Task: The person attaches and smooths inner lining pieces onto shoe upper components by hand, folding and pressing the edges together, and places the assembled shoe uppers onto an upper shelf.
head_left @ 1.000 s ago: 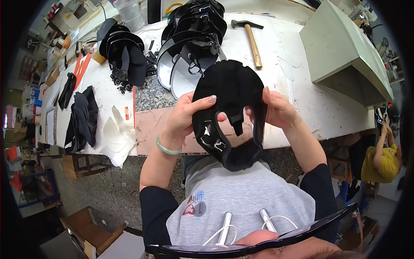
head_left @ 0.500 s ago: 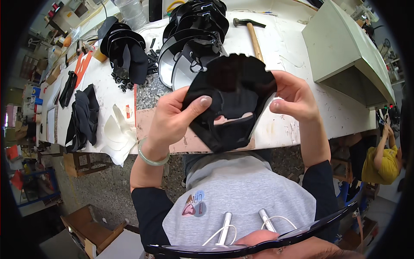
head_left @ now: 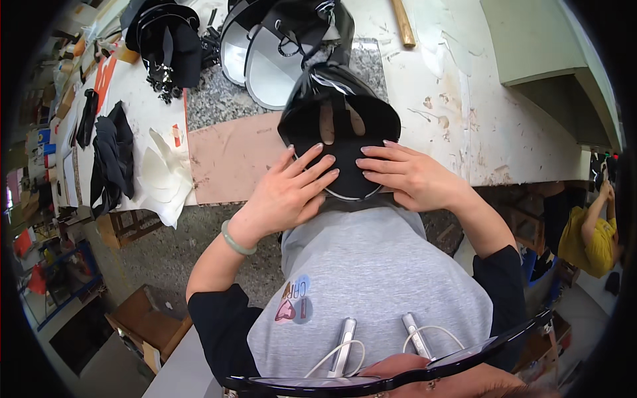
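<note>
A glossy black piece (head_left: 343, 156), which looks like a shoe upper, lies at the table's front edge close to my body. It has a raised, curved far end, two openings beside a middle strip and a pale rim at the near end. My left hand (head_left: 286, 190) rests on its left side with fingers spread and stretched out. On the opposite side, the fingers of my right hand (head_left: 419, 176) lie flat across the black surface. Neither hand is wrapped round it. What lies under the fingertips is hidden.
Beyond the piece stand stacked black pieces with pale linings (head_left: 273, 69). More black pieces (head_left: 174, 50) are at far left. A pinkish board (head_left: 232, 159), a granite slab (head_left: 222, 106), white scraps (head_left: 162, 179), a hammer handle (head_left: 403, 25) and a grey metal hood (head_left: 531, 40) surround my hands. A person in yellow (head_left: 589, 239) sits at right.
The black piece has gone from being held up and tilted to lying at the table edge. Both hands have let go of its sides and lie flat on it. The view has shifted.
</note>
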